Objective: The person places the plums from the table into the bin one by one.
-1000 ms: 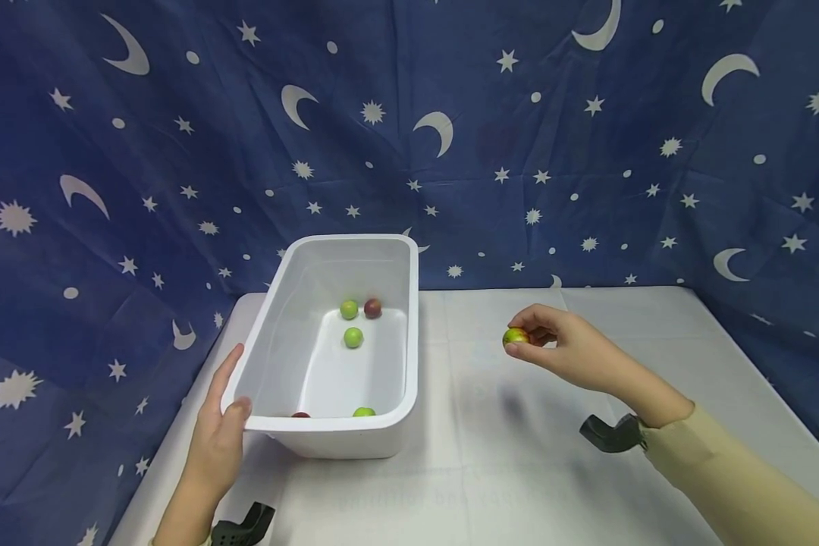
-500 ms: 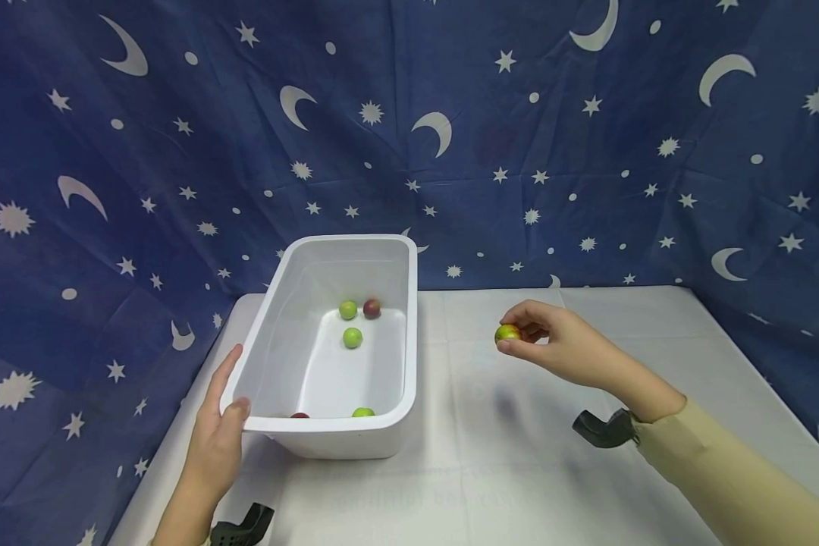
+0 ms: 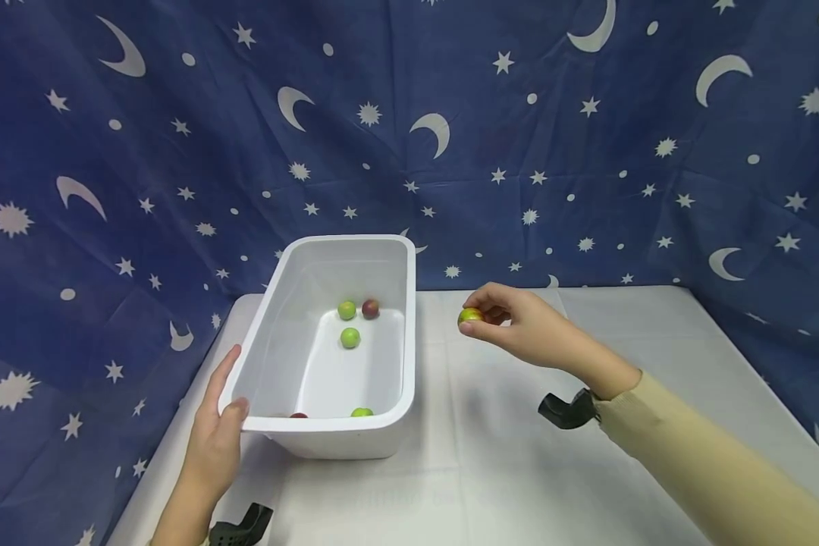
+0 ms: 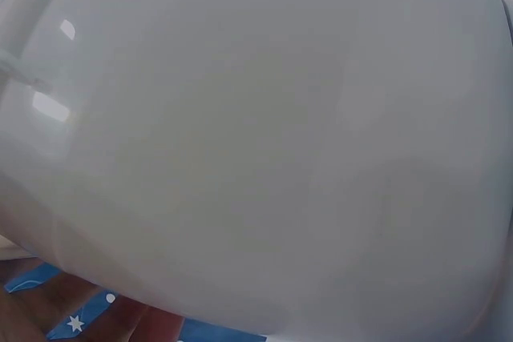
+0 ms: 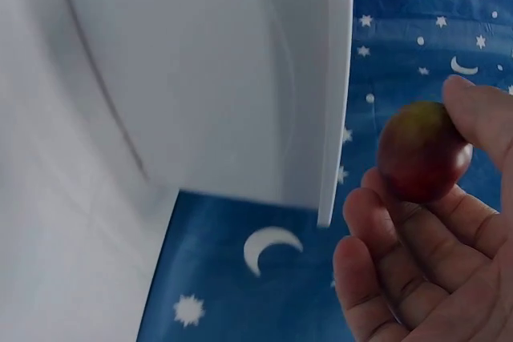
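In the head view my right hand [image 3: 532, 327] pinches a small plum [image 3: 471, 316] between thumb and fingers, raised over the cloth right of the white plastic tub [image 3: 411, 326]. The right wrist view shows this plum [image 5: 425, 152] as dark red with a yellow-green patch. My left hand [image 3: 213, 436] grips the tub's near left corner, thumb on the rim and fingers along the outside. Inside the tub lie a green fruit [image 3: 346, 309], a dark red one [image 3: 371, 308] and another green one [image 3: 350, 338]. By the near wall a red fruit [image 3: 299, 415] and a green fruit [image 3: 362, 412] are partly hidden.
A white cloth [image 3: 519, 470] covers the table under the tub. Behind and at the sides hangs a dark blue curtain [image 3: 491, 144] with moons and stars. Black camera mounts [image 3: 568, 410] sit on both wrists.
My right hand has moved left and slightly up with the plum, closer to the tub. The left hand keeps its hold on the rim, and the fruits in the tub lie as before.
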Motion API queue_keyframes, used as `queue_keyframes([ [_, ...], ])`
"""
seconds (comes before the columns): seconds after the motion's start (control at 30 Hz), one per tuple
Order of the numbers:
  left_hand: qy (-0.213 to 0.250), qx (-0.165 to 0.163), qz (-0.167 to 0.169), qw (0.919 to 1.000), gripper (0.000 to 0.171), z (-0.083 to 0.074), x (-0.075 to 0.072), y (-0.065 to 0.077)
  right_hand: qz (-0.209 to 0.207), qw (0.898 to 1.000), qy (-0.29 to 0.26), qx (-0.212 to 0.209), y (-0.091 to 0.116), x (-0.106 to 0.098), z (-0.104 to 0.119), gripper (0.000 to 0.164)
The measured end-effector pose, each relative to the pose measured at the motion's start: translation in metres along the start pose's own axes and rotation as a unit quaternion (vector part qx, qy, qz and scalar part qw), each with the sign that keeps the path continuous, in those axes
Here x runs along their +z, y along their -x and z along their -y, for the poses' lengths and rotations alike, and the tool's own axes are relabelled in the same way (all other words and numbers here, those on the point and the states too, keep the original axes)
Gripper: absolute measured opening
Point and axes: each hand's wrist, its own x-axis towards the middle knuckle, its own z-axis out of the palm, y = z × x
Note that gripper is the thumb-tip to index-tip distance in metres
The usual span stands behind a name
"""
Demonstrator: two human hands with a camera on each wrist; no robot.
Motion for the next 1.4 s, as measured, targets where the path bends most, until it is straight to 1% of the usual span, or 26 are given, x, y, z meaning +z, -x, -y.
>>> queue_keyframes([
  [0.13, 0.009, -0.006, -0.001, 0.9999, 0.066, 0.001, -0.001, 0.001, 0.003, 1.0, -0.023, -0.017, -0.015, 0.01, 0.014, 0.032],
  [0.3, -0.002, 0.002, -0.002, 1.0, 0.067, 0.0, -0.001, 0.004, 0.004, 0.998, -0.041, -0.042, -0.03, 0.023, 0.03, 0.029],
  [0.63, -0.002, 0.008, -0.016, 0.9998, 0.067, -0.001, -0.001, 0.008, -0.032, 0.995, -0.053, -0.082, -0.053, 0.05, 0.056, 0.027],
  [0.73, -0.001, 0.01, -0.015, 0.9998, 0.067, -0.001, -0.001, 0.008, -0.027, 0.995, -0.05, -0.079, -0.059, 0.059, 0.062, 0.027],
  [0.9, 0.003, 0.005, -0.009, 0.9999, 0.067, -0.003, 0.0, 0.009, -0.01, 0.998, -0.034, -0.056, -0.064, 0.07, 0.069, 0.026],
  [1.07, 0.008, 0.007, -0.009, 0.9999, 0.067, -0.004, 0.001, 0.009, 0.011, 0.999, -0.023, -0.04, -0.068, 0.072, 0.071, 0.025],
  [1.23, 0.014, 0.012, -0.007, 0.9998, 0.066, -0.005, 0.001, 0.01, 0.042, 0.999, -0.009, -0.025, -0.071, 0.072, 0.074, 0.026],
  [1.4, 0.017, 0.013, -0.006, 0.9997, 0.066, -0.006, 0.002, 0.01, 0.06, 0.998, -0.005, -0.026, -0.071, 0.075, 0.077, 0.03],
])
